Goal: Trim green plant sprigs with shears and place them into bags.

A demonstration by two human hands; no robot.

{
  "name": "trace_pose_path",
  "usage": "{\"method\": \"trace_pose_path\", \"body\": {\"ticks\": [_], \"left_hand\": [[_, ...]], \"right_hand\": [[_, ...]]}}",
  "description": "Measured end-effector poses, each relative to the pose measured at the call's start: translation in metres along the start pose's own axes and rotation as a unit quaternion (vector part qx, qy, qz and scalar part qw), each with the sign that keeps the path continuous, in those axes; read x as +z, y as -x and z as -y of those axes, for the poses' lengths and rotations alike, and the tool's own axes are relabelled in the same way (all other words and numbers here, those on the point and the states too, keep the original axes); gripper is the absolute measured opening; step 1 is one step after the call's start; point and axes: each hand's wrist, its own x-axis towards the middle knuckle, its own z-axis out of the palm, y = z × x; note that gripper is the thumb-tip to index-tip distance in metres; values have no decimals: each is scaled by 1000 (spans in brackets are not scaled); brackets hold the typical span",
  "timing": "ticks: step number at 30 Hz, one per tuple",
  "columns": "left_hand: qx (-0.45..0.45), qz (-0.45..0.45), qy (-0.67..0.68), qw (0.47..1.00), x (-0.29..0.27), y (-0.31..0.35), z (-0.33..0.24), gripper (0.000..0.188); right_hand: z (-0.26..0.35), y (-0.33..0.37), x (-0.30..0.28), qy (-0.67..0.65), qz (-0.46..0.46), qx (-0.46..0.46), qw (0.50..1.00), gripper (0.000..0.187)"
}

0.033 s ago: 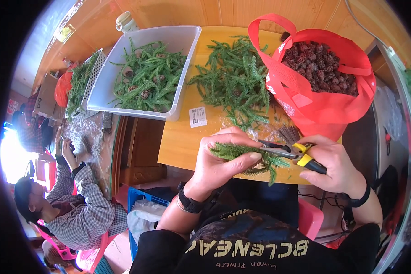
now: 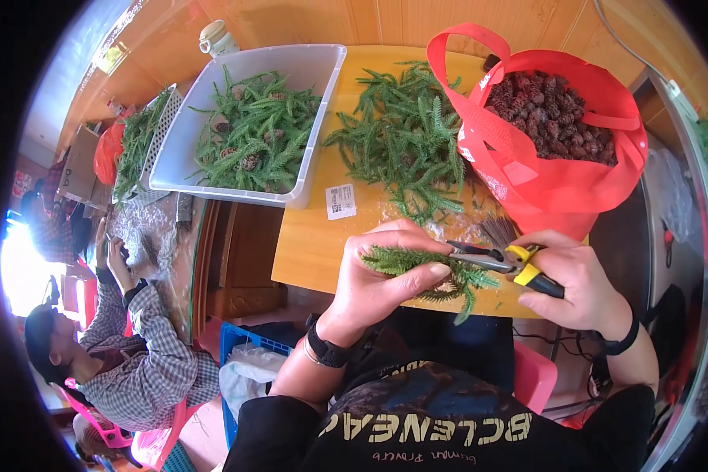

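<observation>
My left hand (image 2: 387,282) pinches a green artificial pine sprig (image 2: 405,259) between thumb and fingers, above the front edge of the yellow table. Wrapped round the yellow and black handles of a pair of pliers (image 2: 488,261) is my right hand (image 2: 565,277). The plier jaws reach left to the sprig, close to my left fingertips. What exactly lies between the jaws is hidden by the sprig and fingers. A pile of similar sprigs (image 2: 405,134) spreads over the table beyond my hands.
A red bag (image 2: 582,189) of pine cones (image 2: 547,114) stands at the right. Left of the pile, a clear plastic bin (image 2: 316,149) holds sprigs with cones. Thin brown wires (image 2: 497,230) and a white label (image 2: 341,202) lie on the table. Another person (image 2: 138,354) sits at far left.
The pliers and my right hand have shifted very slightly to the right. The drooping tip of the sprig hangs a little lower. My grip on both things is the same.
</observation>
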Motion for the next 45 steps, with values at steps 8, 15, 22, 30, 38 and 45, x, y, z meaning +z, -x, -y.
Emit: {"method": "trace_pose_path", "body": {"ticks": [8,15,22,30,38,45], "left_hand": [[-44,-21,37,998,2,0,-4,30],[-69,-10,81,994,3,0,-4,31],[-67,76,126,987,-5,1,3,25],[-124,18,169,978,3,0,-6,31],[-144,9,183,973,3,3,0,28],[63,-40,-165,983,4,-4,-5,22]], "right_hand": [[-6,-6,-14,104,-28,-65,992,26],[-7,-11,-14,147,-37,-103,983,24],[-11,-16,-17,160,-31,-153,975,28],[-12,-14,-13,167,-47,-172,970,28],[-18,-9,-3,132,-50,-158,977,26],[-15,-2,0,43,-67,-48,996,24]]}}
